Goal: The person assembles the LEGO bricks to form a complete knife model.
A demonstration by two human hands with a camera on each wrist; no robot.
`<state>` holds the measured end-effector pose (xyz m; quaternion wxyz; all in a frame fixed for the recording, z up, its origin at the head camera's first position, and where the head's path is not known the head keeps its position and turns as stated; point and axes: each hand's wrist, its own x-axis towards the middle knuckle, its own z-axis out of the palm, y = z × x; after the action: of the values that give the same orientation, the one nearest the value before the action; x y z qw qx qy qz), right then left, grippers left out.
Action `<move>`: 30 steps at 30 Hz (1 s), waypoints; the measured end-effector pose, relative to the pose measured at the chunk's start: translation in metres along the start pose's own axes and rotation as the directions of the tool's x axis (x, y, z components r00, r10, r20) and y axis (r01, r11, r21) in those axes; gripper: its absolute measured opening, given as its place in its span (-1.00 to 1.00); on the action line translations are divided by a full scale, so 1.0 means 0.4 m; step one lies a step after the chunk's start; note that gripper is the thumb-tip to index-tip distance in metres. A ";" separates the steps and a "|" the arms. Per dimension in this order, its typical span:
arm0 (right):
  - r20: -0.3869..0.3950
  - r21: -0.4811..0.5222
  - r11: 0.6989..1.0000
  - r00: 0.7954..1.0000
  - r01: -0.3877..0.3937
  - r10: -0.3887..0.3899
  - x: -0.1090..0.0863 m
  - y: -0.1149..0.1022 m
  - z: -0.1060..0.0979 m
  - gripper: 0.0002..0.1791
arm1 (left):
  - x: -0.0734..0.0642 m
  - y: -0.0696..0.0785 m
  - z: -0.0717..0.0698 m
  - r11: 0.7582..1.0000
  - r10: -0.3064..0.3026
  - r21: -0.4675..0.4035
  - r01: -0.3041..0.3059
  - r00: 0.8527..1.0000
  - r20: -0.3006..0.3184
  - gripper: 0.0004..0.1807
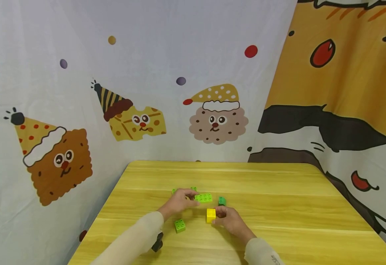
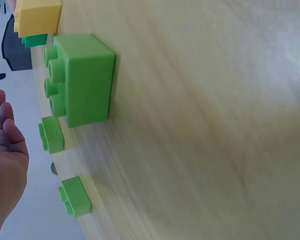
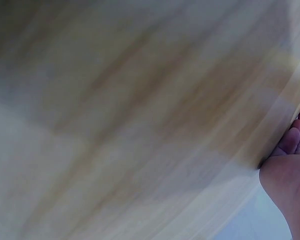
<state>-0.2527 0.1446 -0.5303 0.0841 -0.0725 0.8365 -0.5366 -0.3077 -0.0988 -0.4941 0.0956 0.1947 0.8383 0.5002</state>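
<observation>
In the head view my left hand (image 1: 178, 201) pinches one end of a long light-green toy brick (image 1: 203, 198) with several studs on top. To its right, my right hand (image 1: 231, 220) grips a yellow toy brick (image 1: 211, 216) from the side, between thumb and fingers. A dark-green brick (image 1: 221, 201) lies just beyond the right hand. Nearer my left forearm, a light-green square brick (image 1: 179, 226) stands on the table, seen large in the left wrist view. The right wrist view catches only part of the right hand (image 3: 290, 172) and a sliver of yellow.
Two small light-green bricks (image 2: 52, 134) stand on the table behind the left hand, partly hidden in the head view. The wood-grain table (image 1: 295, 206) ends at a printed cloth (image 1: 166, 154) with cartoon figures. A black device (image 1: 157, 243) sits at the left sleeve.
</observation>
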 end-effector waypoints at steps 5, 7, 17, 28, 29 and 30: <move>-0.006 -0.010 1.000 1.000 -0.007 0.007 0.002 -0.003 0.000 -0.58 | -0.005 0.009 0.008 1.000 0.016 0.003 -0.016 1.000 0.013 -0.59; -0.003 -0.012 1.000 1.000 -0.003 0.003 0.002 -0.003 0.000 -0.59 | -0.006 0.009 0.013 1.000 0.024 0.003 -0.024 0.999 0.023 -0.60; 0.009 -0.017 0.999 0.999 0.043 -0.043 -0.002 0.000 -0.002 -0.59 | -0.013 0.007 0.041 0.998 0.068 -0.021 -0.066 0.995 0.079 -0.72; 0.021 0.010 0.999 0.999 0.032 -0.033 -0.003 -0.003 -0.004 -0.58 | -0.007 -0.009 0.062 0.998 0.033 0.042 -0.037 0.995 0.099 -0.79; 0.020 0.009 1.000 0.999 0.026 -0.026 -0.004 -0.004 -0.004 -0.58 | -0.008 -0.009 0.064 0.998 0.035 0.041 -0.039 0.995 0.098 -0.79; 0.020 0.009 1.000 1.000 0.018 -0.019 -0.004 -0.004 -0.004 -0.59 | -0.008 -0.008 0.066 0.999 0.035 0.034 -0.039 0.994 0.102 -0.79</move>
<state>-0.2514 0.1458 -0.5280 0.0878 -0.0853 0.8326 -0.5402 -0.2961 -0.0806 -0.5099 0.1251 0.2369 0.8376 0.4761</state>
